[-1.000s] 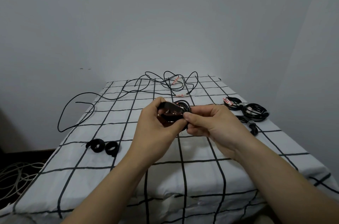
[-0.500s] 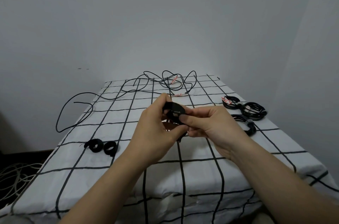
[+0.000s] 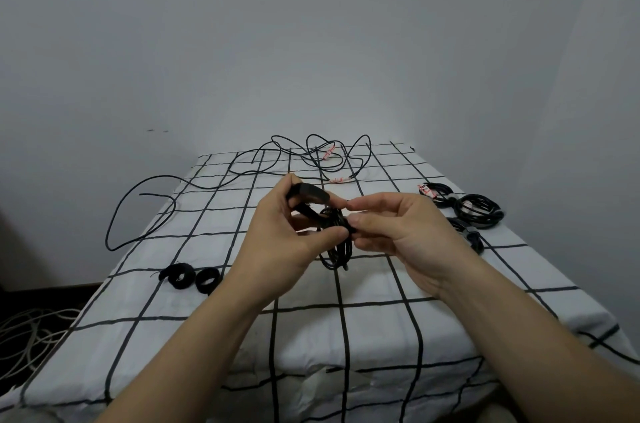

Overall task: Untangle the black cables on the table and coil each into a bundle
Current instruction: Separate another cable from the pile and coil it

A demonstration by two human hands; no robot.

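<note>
Above the middle of the table I hold a small coiled black cable bundle (image 3: 335, 242) between both hands. My left hand (image 3: 291, 239) grips the bundle and a flat black strap (image 3: 311, 195) that arches over its top. My right hand (image 3: 398, 228) pinches the bundle's right side with thumb and fingers. A long loose black cable (image 3: 214, 181) lies tangled across the far end of the table and loops off the left edge. Finished black bundles (image 3: 479, 211) sit at the right edge.
Two small black strap rolls (image 3: 192, 277) lie on the left of the checked tablecloth (image 3: 381, 311). Pale cables (image 3: 31, 332) lie on the floor at lower left. Grey walls stand close behind and to the right of the table.
The strap has been drawn up and left over the bundle by my left hand. My right hand shifted slightly right, and the coil now hangs lower between the hands.
</note>
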